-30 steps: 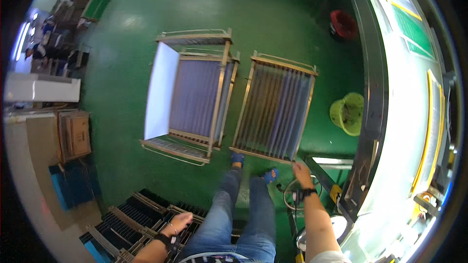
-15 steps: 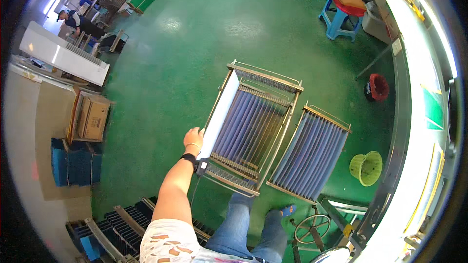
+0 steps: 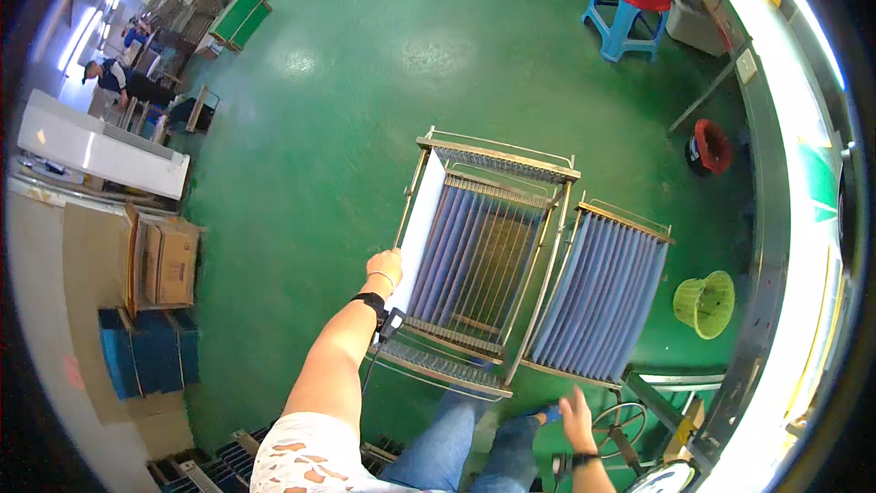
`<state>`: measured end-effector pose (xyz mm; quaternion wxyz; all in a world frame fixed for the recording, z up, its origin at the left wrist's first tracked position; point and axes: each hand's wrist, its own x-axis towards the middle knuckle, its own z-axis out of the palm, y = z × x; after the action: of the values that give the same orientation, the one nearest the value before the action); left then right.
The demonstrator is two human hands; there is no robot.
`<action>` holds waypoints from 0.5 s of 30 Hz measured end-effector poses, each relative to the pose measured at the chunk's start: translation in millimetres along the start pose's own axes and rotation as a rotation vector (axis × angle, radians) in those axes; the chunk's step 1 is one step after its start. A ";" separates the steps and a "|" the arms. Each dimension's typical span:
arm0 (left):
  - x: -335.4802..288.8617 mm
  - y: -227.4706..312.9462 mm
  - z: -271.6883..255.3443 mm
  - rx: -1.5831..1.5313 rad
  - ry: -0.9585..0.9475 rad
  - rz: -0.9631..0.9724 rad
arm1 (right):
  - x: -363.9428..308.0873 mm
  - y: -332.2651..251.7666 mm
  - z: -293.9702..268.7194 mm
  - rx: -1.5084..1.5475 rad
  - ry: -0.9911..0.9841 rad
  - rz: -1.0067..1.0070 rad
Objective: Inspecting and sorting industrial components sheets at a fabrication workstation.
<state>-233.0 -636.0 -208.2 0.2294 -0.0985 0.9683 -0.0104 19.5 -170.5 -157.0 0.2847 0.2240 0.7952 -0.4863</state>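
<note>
My left hand (image 3: 385, 267) is closed at the left side rail of a tall metal rack (image 3: 497, 161), right beside a white sheet (image 3: 422, 210) standing along that side. The fingertips are hidden. A black band with a clip and cable (image 3: 392, 324) is on that wrist. Inside the rack's frame, blue-violet panels (image 3: 447, 251) stand in slots on the left, and bare bars show on the right. My right hand (image 3: 577, 420) is empty, thumb apart from the fingers, below a second slotted rack (image 3: 630, 217) filled with blue panels (image 3: 598, 297).
A handwheel (image 3: 620, 429) and a long lit bench (image 3: 776, 219) are at the right. Near the bench stand a green basket (image 3: 703, 306), a red-lined bin (image 3: 709, 147) and a blue stool (image 3: 625, 27). Cartons (image 3: 169, 265) and blue boxes (image 3: 151, 351) are at the left. Co-workers (image 3: 119, 78) are far left.
My right hand has come into view at the lower right. My left hand stays at the rack's left side, its fingers now more curled. The whole view has shifted.
</note>
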 end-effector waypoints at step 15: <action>-51.2 -5.4 -87.0 -0.141 0.301 0.315 | 145.2 -48.7 134.3 0.757 0.055 0.107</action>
<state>-226.0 -633.5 -107.4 0.0735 0.0408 0.9933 0.0787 -86.9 -300.7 -271.9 0.1852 0.3675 0.5537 -0.7239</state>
